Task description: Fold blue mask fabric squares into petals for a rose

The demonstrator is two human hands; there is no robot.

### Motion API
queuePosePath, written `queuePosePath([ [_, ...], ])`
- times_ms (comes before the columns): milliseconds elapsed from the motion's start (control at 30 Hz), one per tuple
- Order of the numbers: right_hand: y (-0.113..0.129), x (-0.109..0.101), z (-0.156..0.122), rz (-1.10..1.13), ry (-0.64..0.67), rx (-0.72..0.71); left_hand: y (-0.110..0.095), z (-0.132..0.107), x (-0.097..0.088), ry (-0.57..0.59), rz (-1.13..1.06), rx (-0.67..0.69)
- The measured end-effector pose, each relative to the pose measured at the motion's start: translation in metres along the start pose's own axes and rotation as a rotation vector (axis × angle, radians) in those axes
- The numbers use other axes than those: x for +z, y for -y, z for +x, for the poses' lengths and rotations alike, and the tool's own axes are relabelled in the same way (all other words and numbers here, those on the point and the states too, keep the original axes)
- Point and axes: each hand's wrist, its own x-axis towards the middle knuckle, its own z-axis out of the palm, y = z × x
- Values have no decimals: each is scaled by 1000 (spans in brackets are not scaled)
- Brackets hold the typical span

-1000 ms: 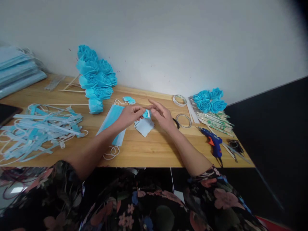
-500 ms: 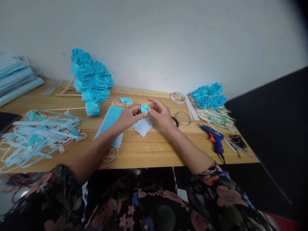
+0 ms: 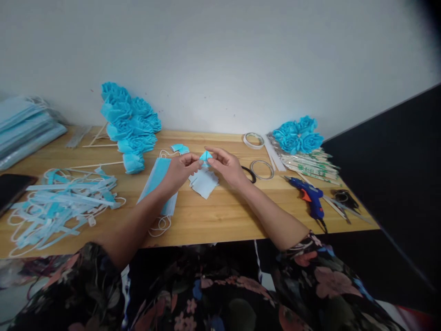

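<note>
Between my two hands is a small folded piece of blue mask fabric, its top now a point. My left hand pinches its left side, thumb and forefinger together. From the other side my right hand grips it between thumb and fingers. Just below, several pale cut squares lie stacked unevenly on the table. A blue face mask with white ear loops lies flat, partly under my left forearm. Behind my left hand sit a few small folded blue pieces.
Blue fabric roses on sticks stand left, above a heap of cut strips and loops. Right are tape rolls, a glue gun, more roses and wrapped sticks. A phone lies far left.
The folded piece has changed from a flat-topped shape to a pointed one as my fingers shifted on it. The view has tilted slightly; the other things stay in place.
</note>
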Motion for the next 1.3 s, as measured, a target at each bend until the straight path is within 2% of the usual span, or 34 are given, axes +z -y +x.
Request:
queuePosePath([
  [333, -3, 0, 1, -52, -55, -48, -4, -2, 1, 54, 72, 21],
  [633, -2, 2, 1, -87, -2, -40, 11, -1, 4, 165, 185, 40],
  [867, 0, -3, 3, -17, -119, 9, 6, 0, 1, 86, 143, 5],
  [1000, -2, -4, 4, 0, -70, 29, 7, 2, -1, 34, 90, 18],
  [1133, -7, -2, 4, -51, -19, -10, 6, 3, 0, -1, 73, -8],
  [1300, -5, -3, 5, -130, -3, -48, 6, 3, 2, 29, 23, 4],
])
